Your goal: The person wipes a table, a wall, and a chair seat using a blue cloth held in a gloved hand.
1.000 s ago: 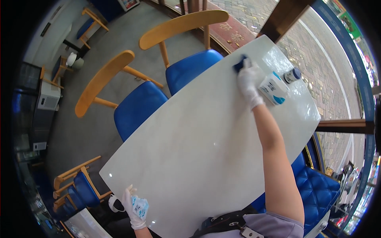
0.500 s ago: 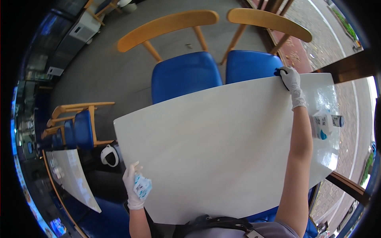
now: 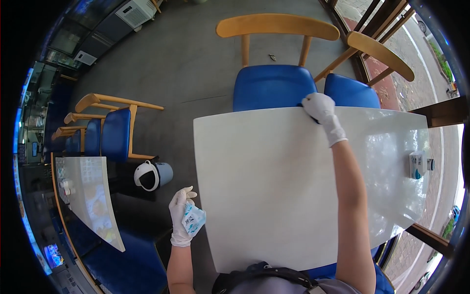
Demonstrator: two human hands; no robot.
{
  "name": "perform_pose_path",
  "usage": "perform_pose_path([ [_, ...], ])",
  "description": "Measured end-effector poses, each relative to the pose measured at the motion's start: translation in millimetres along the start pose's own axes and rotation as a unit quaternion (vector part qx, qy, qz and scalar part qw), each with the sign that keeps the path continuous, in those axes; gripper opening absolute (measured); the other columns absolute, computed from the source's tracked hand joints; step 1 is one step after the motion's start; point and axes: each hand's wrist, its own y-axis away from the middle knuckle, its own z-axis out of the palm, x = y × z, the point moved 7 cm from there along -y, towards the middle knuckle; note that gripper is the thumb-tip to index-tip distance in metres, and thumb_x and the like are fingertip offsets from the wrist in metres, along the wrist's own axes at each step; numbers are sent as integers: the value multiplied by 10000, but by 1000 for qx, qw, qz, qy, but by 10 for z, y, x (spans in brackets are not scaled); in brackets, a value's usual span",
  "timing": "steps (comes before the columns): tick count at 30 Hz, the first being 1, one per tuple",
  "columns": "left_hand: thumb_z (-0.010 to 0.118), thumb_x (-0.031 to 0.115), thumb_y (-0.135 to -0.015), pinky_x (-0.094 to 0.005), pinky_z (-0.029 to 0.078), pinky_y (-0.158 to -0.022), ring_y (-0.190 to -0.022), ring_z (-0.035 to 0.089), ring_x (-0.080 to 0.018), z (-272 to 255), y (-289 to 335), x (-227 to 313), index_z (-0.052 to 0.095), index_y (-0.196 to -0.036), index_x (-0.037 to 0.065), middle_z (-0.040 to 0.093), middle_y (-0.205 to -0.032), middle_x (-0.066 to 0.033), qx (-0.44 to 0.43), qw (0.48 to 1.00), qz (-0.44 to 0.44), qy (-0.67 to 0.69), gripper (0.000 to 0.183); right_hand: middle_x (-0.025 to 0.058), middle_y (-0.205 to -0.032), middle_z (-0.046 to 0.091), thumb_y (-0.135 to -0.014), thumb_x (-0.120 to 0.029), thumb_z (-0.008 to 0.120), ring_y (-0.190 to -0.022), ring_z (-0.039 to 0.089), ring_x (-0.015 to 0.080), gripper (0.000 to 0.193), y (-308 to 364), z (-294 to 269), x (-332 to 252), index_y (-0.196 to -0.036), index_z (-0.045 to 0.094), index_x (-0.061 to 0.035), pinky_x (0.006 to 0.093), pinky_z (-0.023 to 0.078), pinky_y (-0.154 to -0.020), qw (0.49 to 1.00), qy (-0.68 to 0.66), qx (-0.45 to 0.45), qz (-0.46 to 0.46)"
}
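One packet point(image 3: 194, 220) sits in the left hand point(image 3: 178, 211); contents hidden.

Chairs point(image 3: 274, 87) behind table point(image 3: 264, 191), bin point(image 3: 164, 174) left, probably tissues point(image 3: 417, 164) at right

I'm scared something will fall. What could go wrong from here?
Three things, maybe:
The left hand holds a packet beside the table, so if it slips it could drop to the floor.
The right hand has a dark cloth at the far edge, so that might slide onto the chair.
The box and jar are near the right edge, so a bump could tip them off.
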Motion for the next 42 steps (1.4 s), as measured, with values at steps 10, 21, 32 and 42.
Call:
perform_pose_path([
  [10,451,276,-1025,-173,352,-466,-559,421,-23,-1059,-474,339,663,-1048,7,625,-849,-27,-62,994,29,90,343,89,-1022,644,-842,-218,582,-996,605,281,199,531,611,-2709,-956,720,-131,404,482,-869,954,-120,187,-203],
  [21,531,302,-994,-167,376,-464,-548,431,-26,-1459,-447,549,663,-1044,16,647,-835,-30,-120,992,-16,40,319,121,-1276,545,-762,-111,604,-1309,405,340,309,3153,1283,-2732,-1058,650,-39,477,348,-1086,890,-149,34,-429],
  [32,468,251,-1009,-198,416,-561,-646,484,-47,-736,-220,720,663,-1050,30,647,-879,-25,-208,975,7,-75,298,138,-1326,497,-808,-183,619,-1301,407,311,494,3157,987,-2696,-1269,559,-14,437,330,-1096,917,-94,91,-377],
  [42,500,336,-997,-213,442,-589,-633,510,-60,-366,-181,830,685,-1031,41,640,-840,-30,-198,961,70,-179,349,84,-1020,604,-949,-229,518,-891,568,239,213,2103,-71,362,-1061,657,-113,384,452,-799,872,-360,285,169],
])
